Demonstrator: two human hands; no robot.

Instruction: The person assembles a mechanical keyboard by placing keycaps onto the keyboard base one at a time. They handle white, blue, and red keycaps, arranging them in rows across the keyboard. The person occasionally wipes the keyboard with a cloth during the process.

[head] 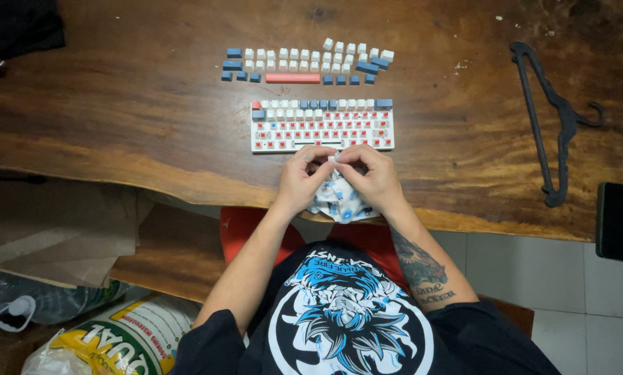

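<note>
A small white keycap (332,159) is pinched between the fingertips of both hands, just above a clear plastic bag of blue and white keycaps (339,200) that rests at the near edge of the dark wooden table (137,118). The left hand (302,177) and the right hand (372,173) meet in front of the person, fingers curled closed around the keycap, their heels against the bag.

Just beyond the hands lies a white compact keyboard (322,126) with bare red switches over most of its rows; only its far row and part of the next carry white, blue and one red keycap. Further toward the far edge, loose keycaps (304,61) are laid out in rows: white ones in the middle, blue ones at the ends, and a long salmon-red space bar (292,78) in the nearest row.

Toward the right edge of the table lies a black clothes hanger (551,118), and a black phone (616,221) sits at the near right corner, partly over the edge.
</note>
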